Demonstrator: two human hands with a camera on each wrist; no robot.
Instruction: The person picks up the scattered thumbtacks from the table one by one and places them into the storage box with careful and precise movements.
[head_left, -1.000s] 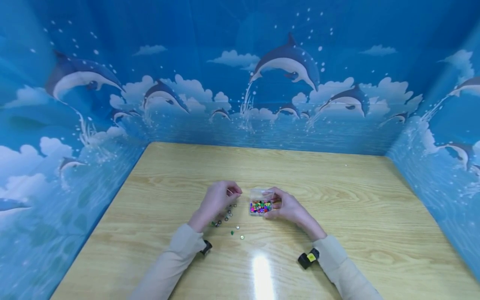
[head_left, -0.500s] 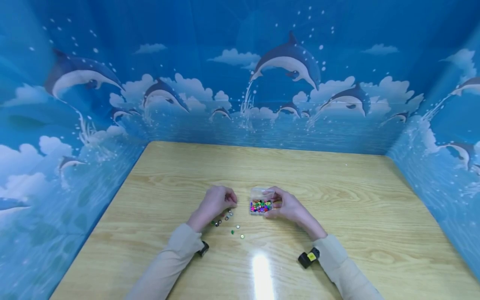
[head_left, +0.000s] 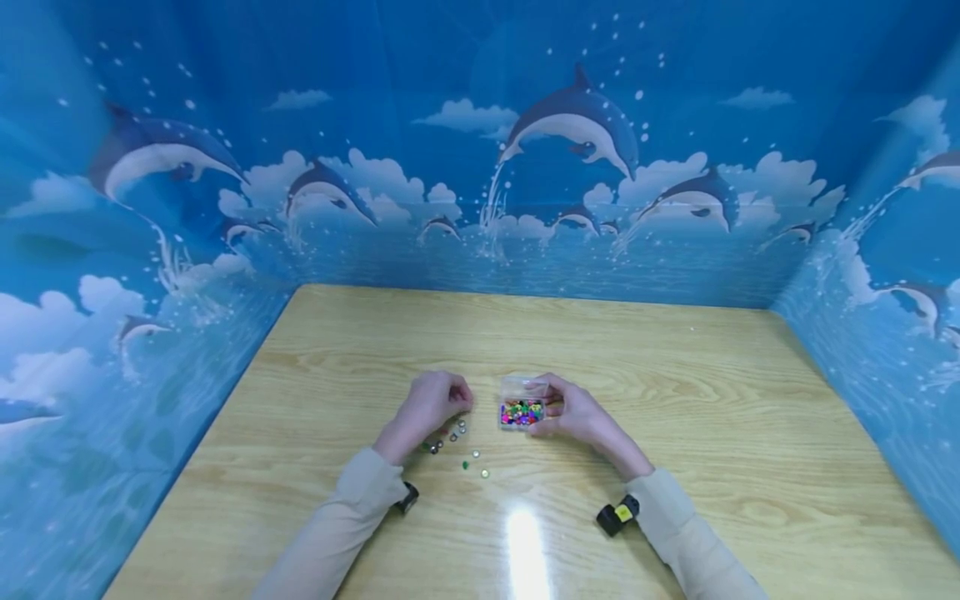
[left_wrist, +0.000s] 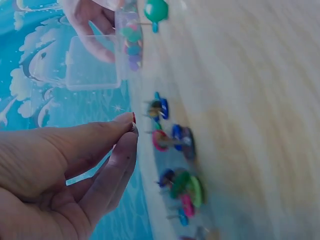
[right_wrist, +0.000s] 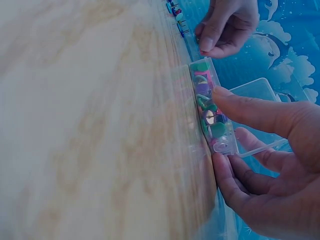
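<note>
My left hand (head_left: 431, 406) pinches a thumbtack (left_wrist: 134, 129) between thumb and fingertips, just above the table; only its red edge and a silvery bit show. To its right stands a small clear plastic box (right_wrist: 231, 144) full of colourful thumbtacks (head_left: 522, 412), its hinged lid (head_left: 517, 385) raised. My right hand (head_left: 572, 412) holds the box at its right side, thumb along the near wall and fingers behind by the lid. Several loose thumbtacks (left_wrist: 182, 187) lie in a row under and beside the left hand, many with pins sticking up.
Nearer me on the wooden table (head_left: 675, 383) lie a few separate thumbtacks, one of them pale (head_left: 485, 473) and one green (head_left: 465, 465). A blue dolphin-print curtain (head_left: 450, 167) encloses the table's back and sides.
My left hand has come down from beside the box's lid to the loose thumbtacks, moving slightly left and nearer me, then stays there. The right hand and the box have not moved.
</note>
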